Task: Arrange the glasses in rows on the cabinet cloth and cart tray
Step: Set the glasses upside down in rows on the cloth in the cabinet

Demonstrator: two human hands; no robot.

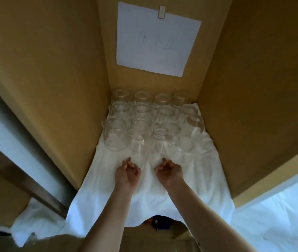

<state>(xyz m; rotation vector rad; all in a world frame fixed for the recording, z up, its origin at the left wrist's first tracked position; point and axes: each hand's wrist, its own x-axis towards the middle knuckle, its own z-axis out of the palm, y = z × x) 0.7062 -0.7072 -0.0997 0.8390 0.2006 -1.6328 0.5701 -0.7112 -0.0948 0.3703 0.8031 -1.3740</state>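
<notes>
Several clear glasses [150, 120] stand upside down in rows at the back of a wooden cabinet, on a white cloth [162, 193] that covers the shelf and hangs over its front edge. My left hand [129, 172] and my right hand [169, 170] rest side by side on the cloth just in front of the nearest row. Both hands are empty, with fingers loosely curled and apart. The closest glasses [164, 140] are a short gap beyond my fingertips.
Wooden cabinet walls [62, 88] close in on the left and right. A white sheet of paper [155, 39] is clipped to the back wall. More white cloth [275, 219] lies at the lower right and lower left. A dark blue object [160, 222] shows below the cloth edge.
</notes>
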